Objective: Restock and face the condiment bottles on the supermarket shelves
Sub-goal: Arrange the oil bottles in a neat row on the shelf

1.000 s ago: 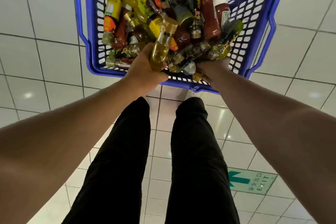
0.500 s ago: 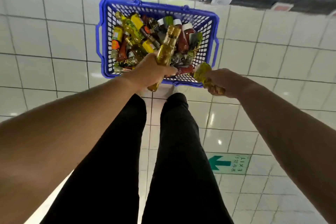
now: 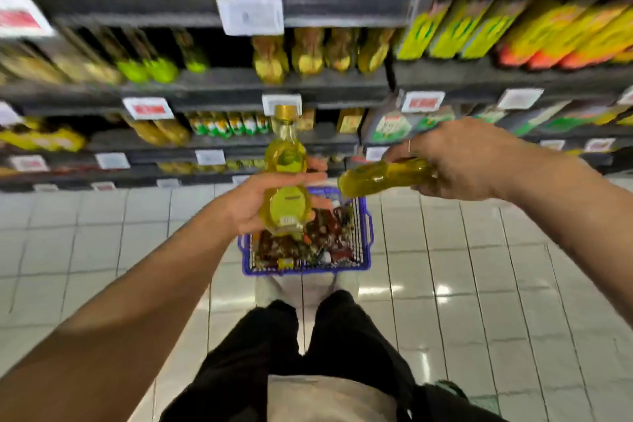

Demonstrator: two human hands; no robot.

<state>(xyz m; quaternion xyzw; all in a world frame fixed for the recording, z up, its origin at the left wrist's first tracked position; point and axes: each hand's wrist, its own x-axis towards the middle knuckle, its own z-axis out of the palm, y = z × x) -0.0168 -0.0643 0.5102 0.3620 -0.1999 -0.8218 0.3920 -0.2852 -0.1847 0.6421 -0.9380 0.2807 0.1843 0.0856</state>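
Yellow oil fills both bottles the person holds in front of the shelves (image 3: 219,86). The left hand (image 3: 255,204) grips an upright bottle (image 3: 286,178) around its waist, gold cap on top, label facing the camera. The right hand (image 3: 459,161) is wrapped round a second bottle (image 3: 383,176), which lies nearly level with its free end pointing left, close to the first but apart from it. Below them a blue basket (image 3: 366,233) of mixed condiment bottles sits on the white tiled floor (image 3: 479,267), just ahead of the person's feet. The shelves are blurred, stocked with yellow and green bottles and price tags.
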